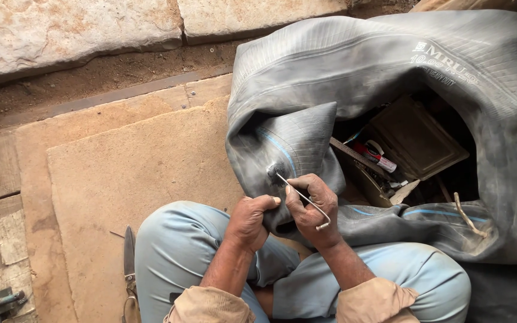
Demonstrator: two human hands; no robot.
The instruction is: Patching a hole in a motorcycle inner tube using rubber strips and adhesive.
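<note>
Valve stem: we see the metal valve point(274, 171) standing out of a folded grey patch of the rubber inner tube point(342, 72), just beyond our fingertips and a little left of centre, in front of our knees.
Thin tool: a slim bent metal rod point(304, 198) runs from the valve down and to the right, ending in a small hooked end by the heel of our right hand; its long axis slants from upper left to lower right.
Right hand: our right hand point(311, 210) is closed round the rod, fingers curled over it, thumb and forefinger pinching near the valve end. It is the nearer hand to the valve.
Left hand: our left hand point(250, 220) is curled, thumb pressed onto the rubber fold just below the valve, touching the right hand's fingers; it grips the tube, not the rod.
Key relation: the valve lies up and slightly left of both hands, at the far tip of the rod, so the rod's line points straight from our right palm to the valve.
Tube body: the rest of the tube heaps up to the right and behind, draped over our right leg.
Inside the heap: a dark flat box point(417, 139) and a red-and-white small tube point(376, 157) lie in the hollow, well apart from the hands.
Floor: a closed pair of scissors or pliers point(129, 257) lies on the worn board floor point(121, 167) left of our left knee; we cannot tell which.
</note>
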